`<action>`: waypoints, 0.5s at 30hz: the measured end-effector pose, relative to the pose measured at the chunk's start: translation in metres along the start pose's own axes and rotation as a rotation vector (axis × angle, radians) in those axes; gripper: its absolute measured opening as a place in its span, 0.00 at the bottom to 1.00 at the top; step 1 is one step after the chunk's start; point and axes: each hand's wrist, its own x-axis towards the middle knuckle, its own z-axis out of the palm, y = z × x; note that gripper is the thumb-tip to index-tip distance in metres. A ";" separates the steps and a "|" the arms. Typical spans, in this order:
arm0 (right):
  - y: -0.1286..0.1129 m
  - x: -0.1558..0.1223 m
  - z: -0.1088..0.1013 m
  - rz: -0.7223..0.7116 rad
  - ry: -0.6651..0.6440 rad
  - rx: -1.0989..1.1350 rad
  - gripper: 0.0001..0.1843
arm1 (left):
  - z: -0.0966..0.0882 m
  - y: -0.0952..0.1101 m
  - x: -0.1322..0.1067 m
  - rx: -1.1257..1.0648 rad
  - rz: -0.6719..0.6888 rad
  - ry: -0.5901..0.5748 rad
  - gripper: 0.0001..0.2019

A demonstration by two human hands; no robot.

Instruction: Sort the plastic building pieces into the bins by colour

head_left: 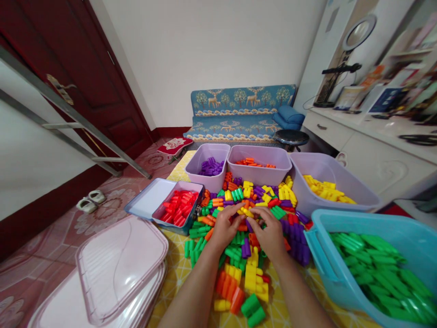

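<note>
Over the middle of a mixed heap of plastic building blocks (235, 250), both hands meet at a small yellow block (245, 211). My left hand (225, 227) pinches it from the left with thumb and fingers. My right hand (270, 232) closes on its right side, the fingertips partly hidden. A purple block (250, 224) shows just under the right fingers; whether it is held or lies in the heap is unclear. Closer to me lie joined yellow blocks (254, 278), joined orange blocks (229, 288) and a green pair (253, 310).
Lilac bins hold purple (210, 167), orange (251, 161) and yellow blocks (327, 189). A turquoise bin (322, 259) of green blocks stands right; a box of red blocks (179, 207) sits left. Stacked lids (119, 264) lie at front left. A ladder (78, 120) leans beyond.
</note>
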 end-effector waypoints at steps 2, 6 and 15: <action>-0.003 0.000 -0.001 0.009 0.012 0.006 0.11 | -0.001 0.002 0.001 0.009 0.021 0.002 0.18; -0.015 0.007 -0.007 0.152 0.123 0.165 0.17 | 0.000 0.004 0.001 -0.006 0.029 0.027 0.21; -0.036 0.069 -0.045 0.229 0.849 0.954 0.15 | 0.002 -0.003 0.000 0.037 0.003 -0.005 0.19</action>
